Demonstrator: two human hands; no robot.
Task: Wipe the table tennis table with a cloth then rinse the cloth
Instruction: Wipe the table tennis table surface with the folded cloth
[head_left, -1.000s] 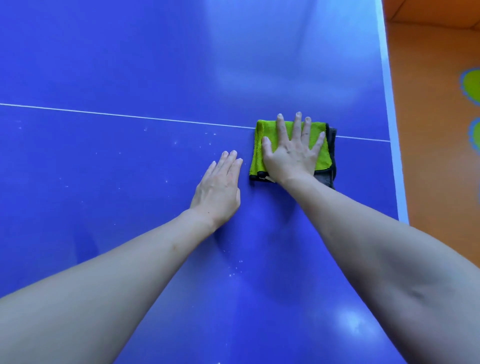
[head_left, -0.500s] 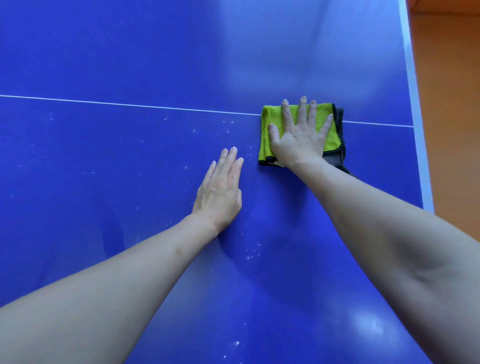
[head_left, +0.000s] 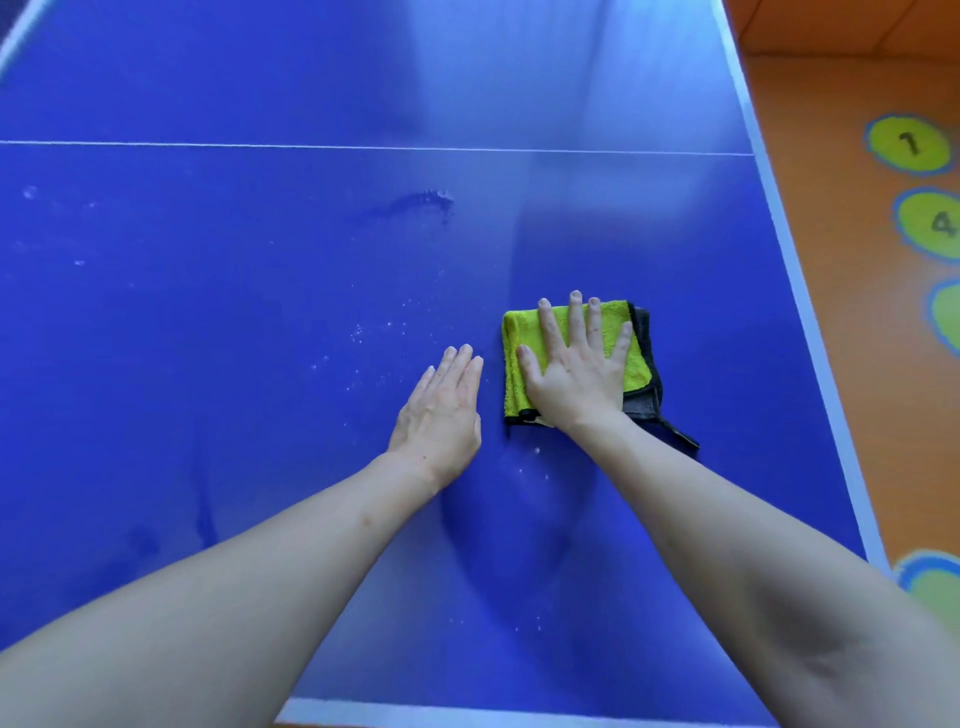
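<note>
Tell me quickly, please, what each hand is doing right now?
Left hand: open, flat on the table, holding nothing.
Right hand: open, fingers spread, pressing the cloth onto the table.

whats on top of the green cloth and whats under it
The right hand lies flat on the folded green cloth, fingers spread. A dark grey layer shows beneath its right edge. The blue table tennis table directly under it is covered.

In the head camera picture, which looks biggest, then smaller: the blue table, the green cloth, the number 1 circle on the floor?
1. Blue table, by far.
2. Green cloth.
3. Number 1 circle, though it lies farther from the camera.
</note>
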